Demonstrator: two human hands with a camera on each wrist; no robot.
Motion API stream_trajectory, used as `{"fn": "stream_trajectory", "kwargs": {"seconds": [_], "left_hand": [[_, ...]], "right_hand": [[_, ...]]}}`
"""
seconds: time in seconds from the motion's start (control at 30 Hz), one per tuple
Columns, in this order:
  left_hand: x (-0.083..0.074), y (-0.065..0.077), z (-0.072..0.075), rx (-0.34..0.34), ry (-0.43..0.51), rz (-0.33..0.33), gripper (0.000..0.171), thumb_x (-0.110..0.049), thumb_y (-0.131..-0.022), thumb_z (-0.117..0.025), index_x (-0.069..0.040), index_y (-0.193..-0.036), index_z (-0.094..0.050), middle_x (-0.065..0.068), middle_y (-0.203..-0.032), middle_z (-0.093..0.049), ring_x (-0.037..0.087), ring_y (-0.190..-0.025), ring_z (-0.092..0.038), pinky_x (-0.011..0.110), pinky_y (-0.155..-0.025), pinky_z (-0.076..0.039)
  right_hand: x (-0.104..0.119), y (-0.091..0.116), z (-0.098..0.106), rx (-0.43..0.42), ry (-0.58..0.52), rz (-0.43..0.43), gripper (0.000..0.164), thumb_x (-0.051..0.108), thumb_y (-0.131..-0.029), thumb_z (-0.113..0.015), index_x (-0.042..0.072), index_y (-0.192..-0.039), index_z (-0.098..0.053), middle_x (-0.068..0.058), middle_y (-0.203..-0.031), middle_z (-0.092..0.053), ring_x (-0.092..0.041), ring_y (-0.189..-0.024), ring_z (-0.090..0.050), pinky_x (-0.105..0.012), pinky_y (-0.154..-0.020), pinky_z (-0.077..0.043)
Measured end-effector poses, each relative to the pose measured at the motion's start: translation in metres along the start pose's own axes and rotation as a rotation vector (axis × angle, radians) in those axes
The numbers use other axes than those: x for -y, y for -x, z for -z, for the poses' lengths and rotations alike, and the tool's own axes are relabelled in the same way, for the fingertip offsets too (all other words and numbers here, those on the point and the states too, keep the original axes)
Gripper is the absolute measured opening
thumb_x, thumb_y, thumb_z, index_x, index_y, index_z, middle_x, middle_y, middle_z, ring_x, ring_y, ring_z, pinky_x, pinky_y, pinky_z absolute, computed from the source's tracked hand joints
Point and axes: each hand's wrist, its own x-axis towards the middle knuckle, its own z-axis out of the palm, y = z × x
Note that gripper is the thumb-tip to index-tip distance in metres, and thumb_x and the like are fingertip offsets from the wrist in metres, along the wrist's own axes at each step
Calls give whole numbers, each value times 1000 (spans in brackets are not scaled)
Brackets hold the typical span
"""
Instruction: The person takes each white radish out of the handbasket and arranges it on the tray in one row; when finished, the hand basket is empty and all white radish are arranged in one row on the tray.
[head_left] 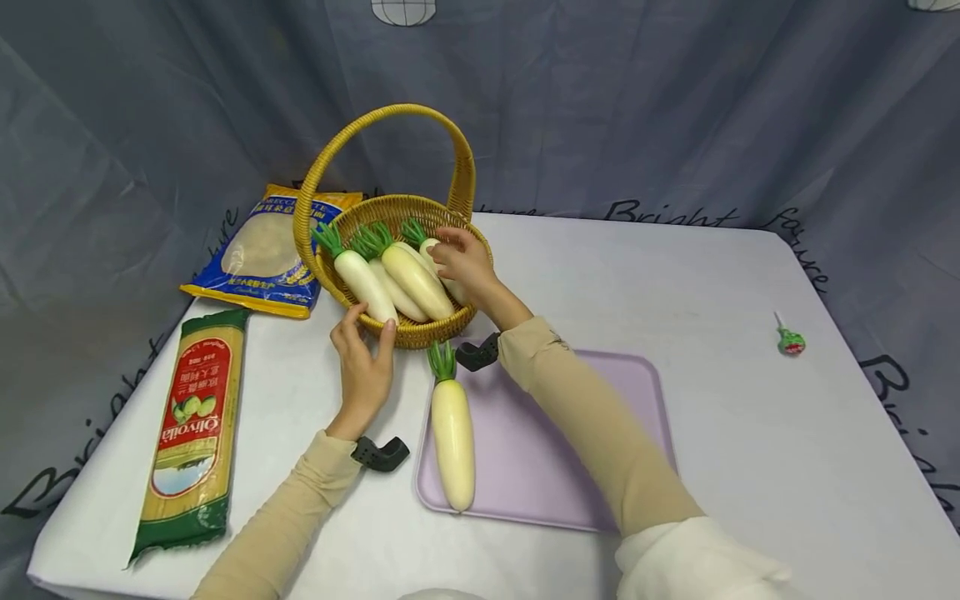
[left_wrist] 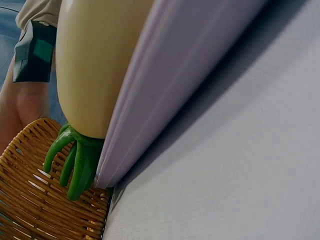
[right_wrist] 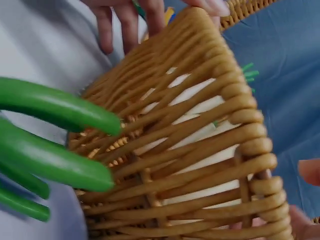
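A yellow wicker basket (head_left: 420, 335) with a tall handle holds several white radishes (head_left: 417, 282) with green tops. At its front left edge, my left hand (head_left: 365, 367) holds the rim, its thumb beside the tip of a radish. My right hand (head_left: 468, 262) reaches over the right rim, fingers bent and apart above the rightmost radish; no radish shows between them. Another white radish (head_left: 453, 442) lies on the left edge of a lilac tray (head_left: 525, 492), its green leaves (right_wrist: 55, 135) pointing at the basket. The left wrist view shows this radish (left_wrist: 100, 65) closely, above the tray wall.
Left of the basket lies a blue and yellow pasta bag (head_left: 262, 250). A long spaghetti pack (head_left: 191, 433) lies nearer on the left. Far right on the white table (head_left: 720, 400) is a small green and red lollipop (head_left: 791, 341). A grey curtain (head_left: 600, 100) hangs behind.
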Motion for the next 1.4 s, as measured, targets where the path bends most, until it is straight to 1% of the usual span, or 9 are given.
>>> {"fn": "stream_trajectory", "kwargs": {"seconds": [0.13, 0.27, 0.4, 0.47, 0.53, 0.67, 0.87, 1.23, 1.4], "left_hand": [[1, 0, 1, -5, 0, 0, 51, -40, -91, -49, -16, -132, -31, 21, -128, -26, 34, -117, -39, 44, -102, -33], [1, -1, 1, 5, 4, -8, 51, -40, -91, -49, -17, -132, -30, 22, -127, -26, 33, -117, -39, 44, -101, -33], [1, 0, 0, 4, 2, -7, 51, -41, -91, -48, -17, -132, -30, 22, -127, -26, 33, -116, -39, 44, -101, -34], [1, 0, -1, 3, 1, -6, 51, -41, -91, -48, -17, -132, -30, 21, -127, -26, 33, -116, -39, 44, -101, -34], [1, 0, -1, 3, 1, -6, 51, -41, -91, -48, -16, -132, -30, 21, -127, -26, 33, -117, -39, 44, -101, -34], [0, -1, -1, 2, 2, -9, 52, -40, -91, -49, -15, -132, -30, 21, -128, -25, 33, -117, -39, 44, -101, -34], [0, 0, 0, 2, 1, -13, 51, -40, -91, -49, -16, -132, -30, 21, -129, -25, 32, -117, -39, 43, -102, -34], [1, -2, 0, 6, -8, -12, 52, -41, -91, -48, -16, -132, -30, 20, -131, -25, 34, -116, -40, 45, -99, -35], [2, -1, 0, 4, -13, -3, 53, -43, -91, -48, -17, -133, -30, 20, -131, -25, 35, -116, -40, 45, -99, -36]], "right_hand": [[2, -2, -5, 47, 80, -123, 57, 19, -89, -55, 14, -139, -29, -11, -129, -42, -18, -83, -50, -29, -71, -46], [2, -2, -7, 125, 213, -123, 63, 22, -88, -56, 12, -141, -22, -13, -128, -41, -15, -74, -43, -26, -66, -41], [4, 0, -7, 189, 355, -117, 75, 28, -83, -64, 14, -142, -19, -14, -135, -40, -20, -100, -50, -32, -83, -44], [4, 1, -6, 219, 389, -124, 83, 29, -80, -67, 16, -143, -15, -15, -138, -37, -24, -117, -46, -37, -94, -42], [5, 2, -5, 251, 415, -124, 88, 27, -78, -70, 17, -144, -12, -16, -139, -35, -27, -122, -44, -41, -99, -40], [6, 4, -4, 294, 445, -113, 90, 18, -77, -71, 18, -144, -11, -18, -133, -39, -30, -116, -47, -41, -97, -41], [5, 4, -3, 291, 446, -94, 90, 10, -75, -72, 20, -144, -15, -17, -129, -43, -28, -110, -51, -39, -92, -45], [3, 3, -1, 276, 417, -56, 82, 14, -77, -71, 23, -142, -22, -16, -124, -44, -26, -106, -51, -36, -82, -48], [2, 1, 0, 320, 391, -56, 80, 15, -78, -70, 23, -142, -23, -18, -125, -42, -24, -103, -51, -33, -76, -48]]}}
